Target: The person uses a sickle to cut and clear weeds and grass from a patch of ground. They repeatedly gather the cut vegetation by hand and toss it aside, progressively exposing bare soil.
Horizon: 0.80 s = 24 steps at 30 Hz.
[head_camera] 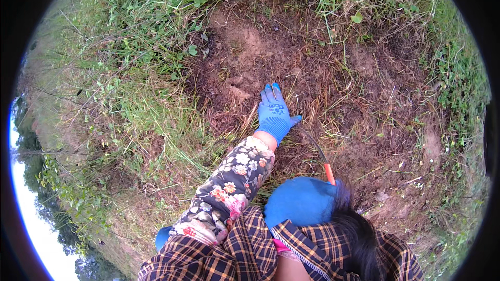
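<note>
My left hand [275,107], in a blue knitted work glove that bears printing, reaches forward with its back up. Its fingers lie together over bare soil and dry grass, while the thumb points out to the right. No object shows in its grip; the palm side is hidden. To the right of the wrist is the thin curved blade of a sickle [315,144]. Its orange handle [330,173] runs down behind my blue-clad knee [299,201] and dark hair [357,234]. My right hand is out of view.
Brown earth [250,47] strewn with dry roots and cut stalks spreads ahead of me. Tall green grass [156,19] borders it at the top and left, with leafy plants [457,93] at the right. Trees [39,179] and bright sky show at the left rim.
</note>
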Available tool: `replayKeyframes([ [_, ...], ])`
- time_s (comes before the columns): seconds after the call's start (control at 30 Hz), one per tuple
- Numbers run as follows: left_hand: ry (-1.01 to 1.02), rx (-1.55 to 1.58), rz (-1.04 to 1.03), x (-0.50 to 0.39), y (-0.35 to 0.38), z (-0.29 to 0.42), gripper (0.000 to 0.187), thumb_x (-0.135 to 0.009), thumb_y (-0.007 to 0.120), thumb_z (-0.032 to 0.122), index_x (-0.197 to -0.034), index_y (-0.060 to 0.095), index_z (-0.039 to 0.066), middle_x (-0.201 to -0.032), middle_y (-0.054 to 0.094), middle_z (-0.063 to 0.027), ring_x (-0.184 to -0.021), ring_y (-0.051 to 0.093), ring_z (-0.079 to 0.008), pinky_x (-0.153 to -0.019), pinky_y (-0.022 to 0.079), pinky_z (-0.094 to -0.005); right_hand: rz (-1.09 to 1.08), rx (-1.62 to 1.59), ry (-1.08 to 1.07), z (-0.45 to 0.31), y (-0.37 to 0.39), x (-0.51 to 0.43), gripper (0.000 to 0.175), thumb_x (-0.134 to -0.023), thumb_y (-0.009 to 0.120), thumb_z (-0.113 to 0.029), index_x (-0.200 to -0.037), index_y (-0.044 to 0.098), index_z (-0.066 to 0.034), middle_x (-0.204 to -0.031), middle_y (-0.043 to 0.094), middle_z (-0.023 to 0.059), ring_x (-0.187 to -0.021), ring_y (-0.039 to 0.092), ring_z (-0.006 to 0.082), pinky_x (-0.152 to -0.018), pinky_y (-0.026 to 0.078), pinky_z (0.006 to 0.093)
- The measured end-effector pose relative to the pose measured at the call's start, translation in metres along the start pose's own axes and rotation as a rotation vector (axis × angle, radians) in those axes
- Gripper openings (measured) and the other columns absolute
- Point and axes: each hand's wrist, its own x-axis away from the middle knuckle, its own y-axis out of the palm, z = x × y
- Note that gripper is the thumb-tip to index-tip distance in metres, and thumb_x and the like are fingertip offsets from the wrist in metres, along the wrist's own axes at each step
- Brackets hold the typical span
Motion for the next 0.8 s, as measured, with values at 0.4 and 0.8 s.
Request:
replayKeyframes([
  [0.4, 0.111, -0.133, -0.165, -0.028, 0.025, -0.065, 0.035, -0.09, 0.066, 0.035, -0.109, 0.073, 0.006, -0.109, 0.074, -0.0157, -0.102, 0.072, -0.0325, -0.086, 0.057, -0.0451, -0.209, 1.323, -0.765, -0.201, 0.142, -0.154, 0.043, -0.1, 0.058, -0.046, -0.095, 0.061, -0.0031, -0.079, 0.066, 0.0223, -0.076, 0.065, 0.043, -0.068, 0.049, 0.0529],
  [0.8, 0.264, -0.433, -0.301, 0.06, 0.041, -0.121, 0.026, -0.095, 0.057, 0.025, -0.116, 0.062, 0.012, -0.104, 0.071, -0.009, -0.098, 0.069, -0.0273, -0.086, 0.05, -0.0454, 0.154, 1.092, -0.394, -0.096, -0.076, -0.017, 0.035, -0.099, 0.064, -0.039, -0.099, 0.058, -0.0042, -0.069, 0.058, 0.0175, -0.06, 0.058, 0.0375, -0.057, 0.046, 0.045],
])
